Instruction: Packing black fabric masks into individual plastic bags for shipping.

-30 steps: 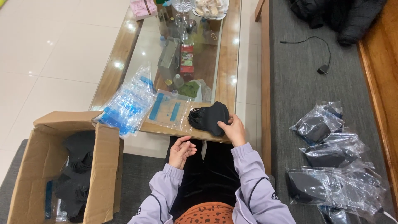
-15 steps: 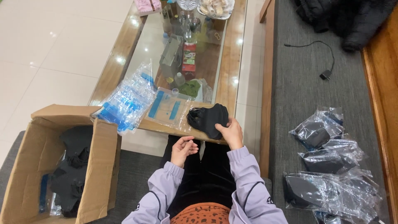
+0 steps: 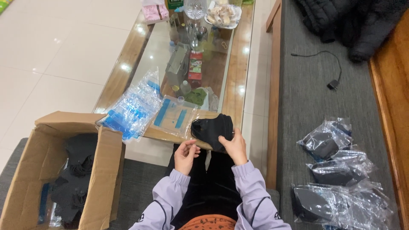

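Stack of black masks: sits on the near edge of the table, just in front of the knees. Held there by the right hand, fingers pressed together flat over the stack's right end. Left hand just beside the stack's lower left corner, fingers curled with the tips drawn close (whether pinching a loop or nothing, cannot tell).

Looks like the gathering-and-squaring step; seems to call for a firm hold so the stack stays together, plus one free bag.

Touching the stack on the left: flat clear bag with two blue strips. Beyond it, a slumped heap of clear blue-printed bags. Farther up the table: an upright red-and-green carton and a pink packet. Left of the knees, an open cardboard box with dark masks inside. On the grey sofa to the right, filled clear bags, crinkled.
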